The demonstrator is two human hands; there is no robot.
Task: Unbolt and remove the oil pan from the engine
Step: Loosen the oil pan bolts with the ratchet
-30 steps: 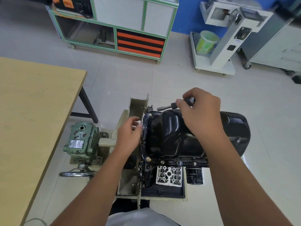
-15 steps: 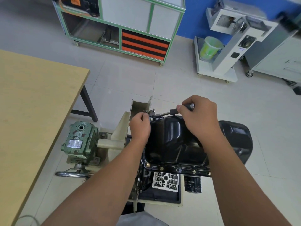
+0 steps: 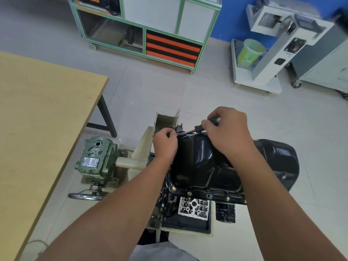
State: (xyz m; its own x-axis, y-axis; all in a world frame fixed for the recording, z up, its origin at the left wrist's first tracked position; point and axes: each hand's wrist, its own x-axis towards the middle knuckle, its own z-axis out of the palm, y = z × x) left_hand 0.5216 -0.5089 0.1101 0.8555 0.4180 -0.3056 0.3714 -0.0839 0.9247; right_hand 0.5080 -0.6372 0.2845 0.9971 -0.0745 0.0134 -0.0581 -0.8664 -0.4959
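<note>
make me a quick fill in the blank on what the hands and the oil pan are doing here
1. The right hand grips the handle of a ____.
2. The left hand is at the pan's far ____ corner.
3. The oil pan is coloured ____.
4. Along the pan's near flange, bolts are still ____.

Missing words: wrench; left; black; in place

Wooden table [image 3: 37,117] at left, dark leg on the tiled floor [image 3: 150,87]. Green-framed cabinet [image 3: 143,25] at the back, orange-and-black striped panel [image 3: 172,48] low on its right. Further right, against blue wall [image 3: 231,17]: white wheeled cart [image 3: 258,80] with green bucket [image 3: 249,52].
</note>
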